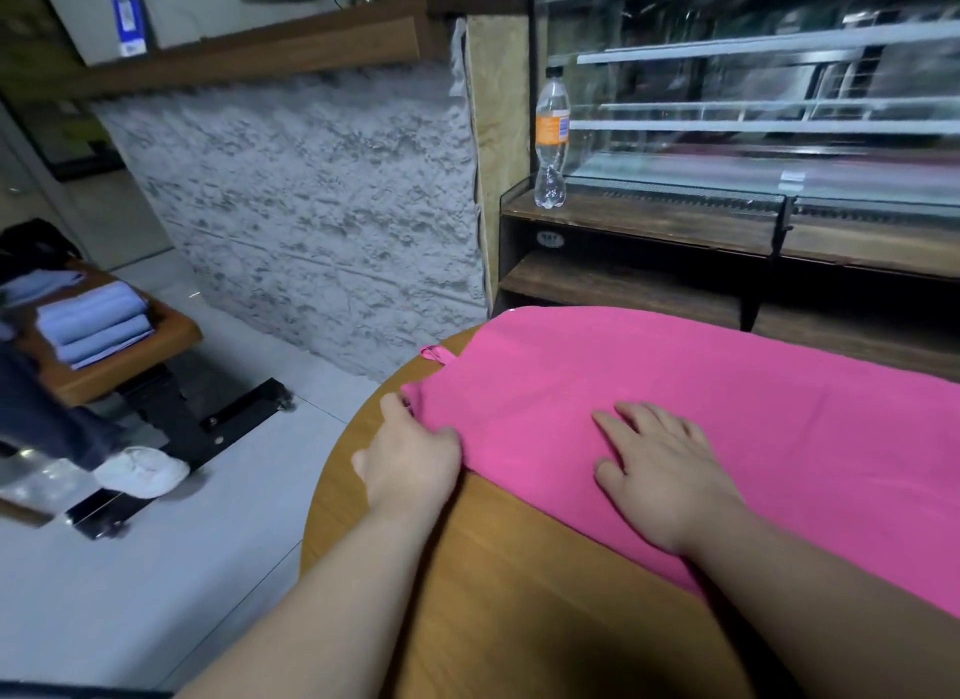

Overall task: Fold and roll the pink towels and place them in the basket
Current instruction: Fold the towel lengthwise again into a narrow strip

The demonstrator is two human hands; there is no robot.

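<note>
A pink towel (pixel 675 376) lies spread across the round wooden table (pixel 498 584), running off the right edge of the view, with a small hanging loop at its left corner. My left hand (pixel 410 454) is at the towel's near left corner, its fingers tucked under the edge and gripping the cloth. My right hand (pixel 660 469) lies flat on the towel with the fingers spread, pressing it down. No basket is in view.
A glass display case (pixel 753 126) on a wooden counter stands behind the table, with a plastic bottle (pixel 551 137) on its ledge. At the left, a small wooden table (pixel 119 371) carries folded blue towels (pixel 93 324). A person's leg and white shoe (pixel 143 469) are on the floor.
</note>
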